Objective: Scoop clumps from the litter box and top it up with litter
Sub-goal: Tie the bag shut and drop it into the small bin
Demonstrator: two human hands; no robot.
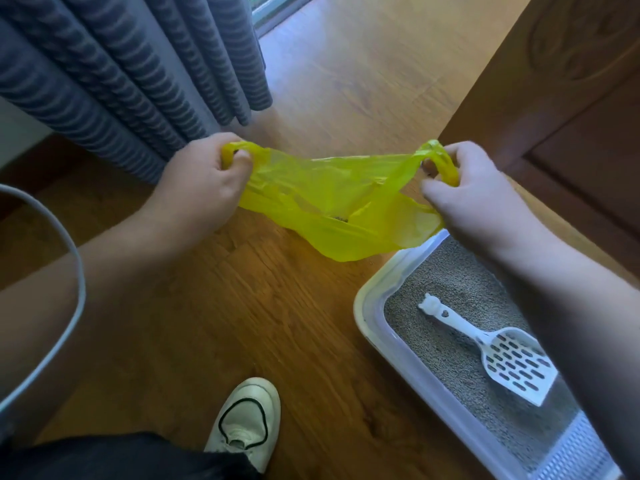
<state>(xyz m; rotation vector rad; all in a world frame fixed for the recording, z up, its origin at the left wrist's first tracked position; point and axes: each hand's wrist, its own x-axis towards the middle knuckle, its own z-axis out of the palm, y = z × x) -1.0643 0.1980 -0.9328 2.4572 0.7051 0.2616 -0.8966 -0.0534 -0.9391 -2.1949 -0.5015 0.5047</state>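
Hands wide apart at mid-frame, each hooked through one handle of a yellow plastic bag. The left hand curls its fingers through the handle loop at centre left; the right hand grips the other loop at centre right. The pull between them stretches the mouth open and flat, likely so that scooped clumps can be tipped in without spilling. A few dark specks sit low inside the bag; they are too small to identify.

Litter box lies on the wooden floor at lower right, just under the right forearm, with the bag hanging just past its upper corner. That keeps the carry from box to bag short. Grey litter fills the tray. The white slotted scoop lies on the litter, handle toward the bag; neither hand touches it.

White shoe at bottom centre, grey curtain at upper left, brown door at upper right.

Judgement: bag being readied or checked; no litter supply for the top-up is in view.
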